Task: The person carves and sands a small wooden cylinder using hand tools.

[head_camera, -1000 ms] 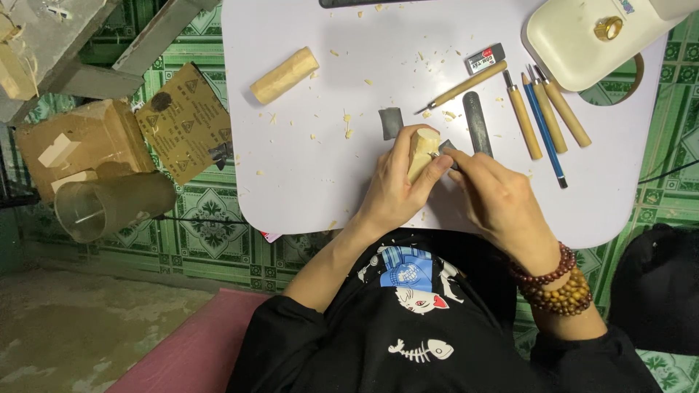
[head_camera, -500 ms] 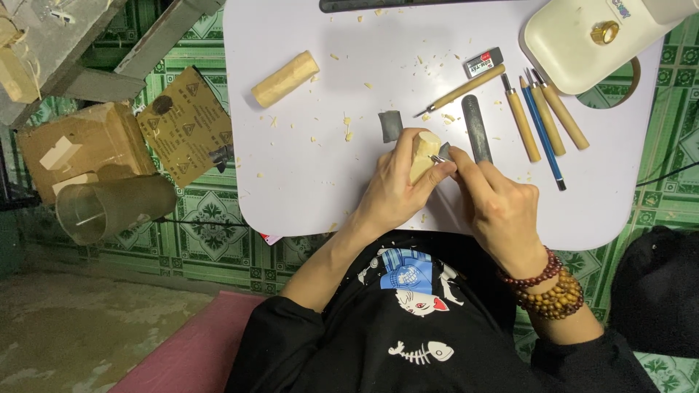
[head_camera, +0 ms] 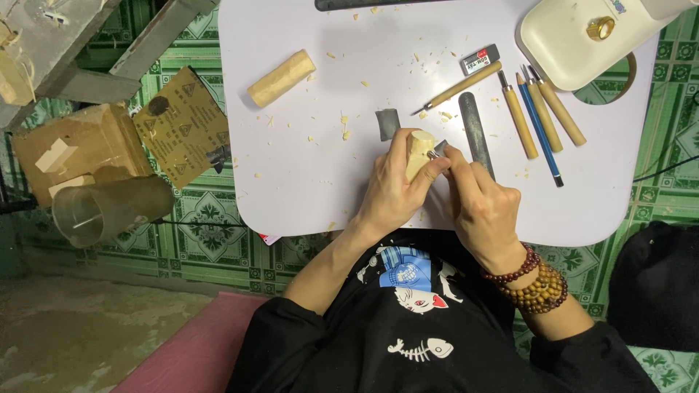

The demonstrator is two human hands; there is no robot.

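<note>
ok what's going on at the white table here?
A person is carving wood by hand. The left hand grips a small pale wood block above the white table, and the right hand presses a small carving tool's tip against the block's upper end. A row of wooden-handled tools, a dark file and a second wood piece lie on the table among shavings.

White table [head_camera: 306, 182], seen from above: left hand [head_camera: 393, 193] gripping a pale wood block [head_camera: 418, 151], right hand [head_camera: 480, 207] closed on a small carving blade [head_camera: 435, 153] touching the block's side. Scattered wood shavings [head_camera: 345, 127], a second wood cylinder [head_camera: 281, 78], a row of wooden-handled carving tools [head_camera: 535, 109], a dark file [head_camera: 477, 133]. Beside the table: sandpaper sheet [head_camera: 182, 127], cardboard box [head_camera: 80, 145], clear plastic cup [head_camera: 109, 209].
</note>
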